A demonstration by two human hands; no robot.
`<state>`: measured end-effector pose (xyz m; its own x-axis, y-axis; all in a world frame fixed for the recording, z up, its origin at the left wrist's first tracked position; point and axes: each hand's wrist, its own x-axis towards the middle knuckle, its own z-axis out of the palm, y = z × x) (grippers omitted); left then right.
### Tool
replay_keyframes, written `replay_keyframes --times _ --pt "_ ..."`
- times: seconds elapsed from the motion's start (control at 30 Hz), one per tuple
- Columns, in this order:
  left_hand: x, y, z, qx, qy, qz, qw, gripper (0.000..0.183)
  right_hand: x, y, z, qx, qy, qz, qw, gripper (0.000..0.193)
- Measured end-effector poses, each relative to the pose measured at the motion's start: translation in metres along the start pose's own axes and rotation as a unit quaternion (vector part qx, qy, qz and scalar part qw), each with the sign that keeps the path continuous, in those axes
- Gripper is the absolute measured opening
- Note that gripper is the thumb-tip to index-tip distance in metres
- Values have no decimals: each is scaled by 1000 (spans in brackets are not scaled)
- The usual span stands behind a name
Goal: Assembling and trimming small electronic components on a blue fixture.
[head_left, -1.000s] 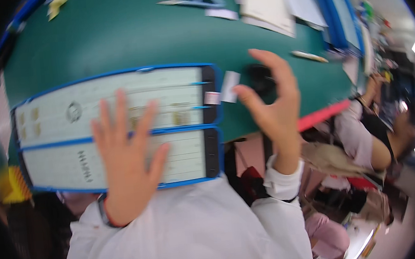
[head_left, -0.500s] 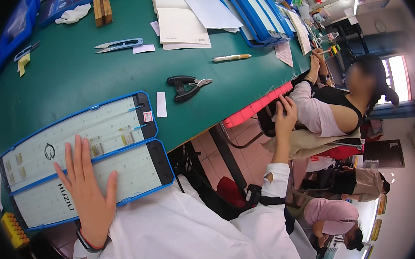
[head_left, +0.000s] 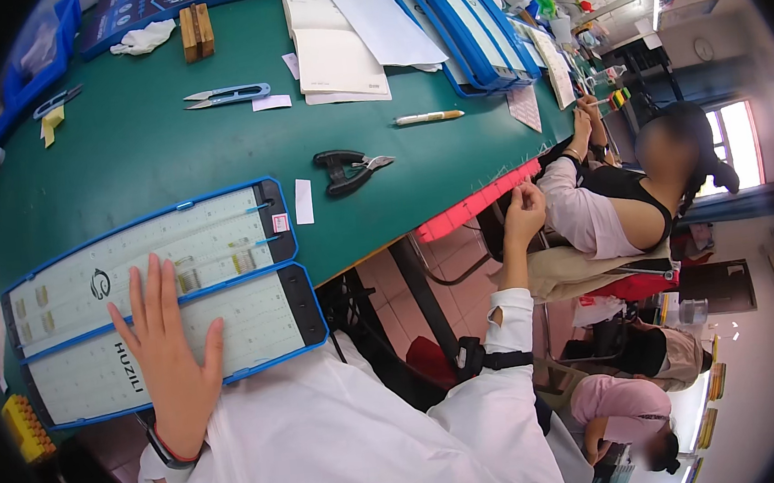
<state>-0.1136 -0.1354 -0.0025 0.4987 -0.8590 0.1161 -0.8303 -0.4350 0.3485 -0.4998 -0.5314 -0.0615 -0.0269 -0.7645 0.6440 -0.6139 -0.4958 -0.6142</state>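
Note:
My left hand (head_left: 163,330) lies flat with fingers spread on an opened, hinged fishing-rig case (head_left: 255,313) with blue edges and white ruled panels. Small coils of fine line or wire (head_left: 241,256) sit on its upper panel, near the black end piece. To the right, my right hand (head_left: 525,216) is raised at the table edge with thumb and fingers pinched together. Its fingertips are at the near end of a pink foam strip (head_left: 472,208) with fine bristle-like pieces sticking out; anything between them is too small to make out.
Black-handled cutting pliers (head_left: 350,169), a pen (head_left: 429,117), thread snips (head_left: 227,95) and an open notebook (head_left: 339,62) lie on the green table (head_left: 158,151). More blue cases (head_left: 470,32) are stacked at the back. A seated co-worker (head_left: 618,194) is at the right.
My right hand has shifted slightly left, toward the pink strip, and its fingertips have come together there. My left hand stays flat on the case. The whole view has moved slightly.

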Motion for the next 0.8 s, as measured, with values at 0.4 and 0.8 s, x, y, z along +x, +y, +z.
replay_keyframes --times 0.4,0.8 --pt "-13 8 -16 -346 -58 127 928 70 -56 -254 -26 89 -269 -183 941 15" --pt "-25 -18 -70 -672 -415 194 581 16 -22 -379 36 450 -554 -349 607 13"
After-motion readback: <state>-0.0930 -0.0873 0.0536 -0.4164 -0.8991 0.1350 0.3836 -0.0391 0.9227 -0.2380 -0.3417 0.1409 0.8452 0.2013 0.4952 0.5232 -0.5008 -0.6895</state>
